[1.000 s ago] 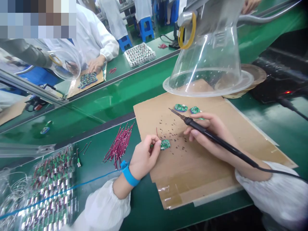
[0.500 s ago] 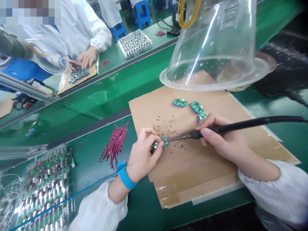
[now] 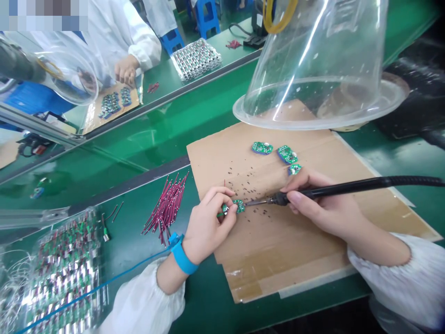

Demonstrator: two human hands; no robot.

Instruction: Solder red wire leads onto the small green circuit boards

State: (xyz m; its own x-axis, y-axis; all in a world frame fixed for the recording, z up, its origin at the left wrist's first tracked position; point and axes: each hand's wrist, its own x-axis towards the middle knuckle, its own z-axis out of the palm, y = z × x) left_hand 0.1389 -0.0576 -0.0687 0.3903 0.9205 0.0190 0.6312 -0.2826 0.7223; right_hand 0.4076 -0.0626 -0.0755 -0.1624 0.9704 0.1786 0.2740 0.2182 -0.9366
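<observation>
Pinching a small green circuit board (image 3: 240, 204) between thumb and fingers, the left hand (image 3: 211, 220) is over the left part of the cardboard (image 3: 278, 260); the board's long axis runs roughly sideways, its near end partly hidden by fingers. The right hand (image 3: 321, 202) is closed around a soldering iron (image 3: 342, 189) above the cardboard's middle. The iron lies nearly level, its handle rising slightly rightward, its metal tip pointing left at the board's edge; whether they touch, I cannot tell. Red wires (image 3: 167, 204) lie off the cardboard's left side.
</observation>
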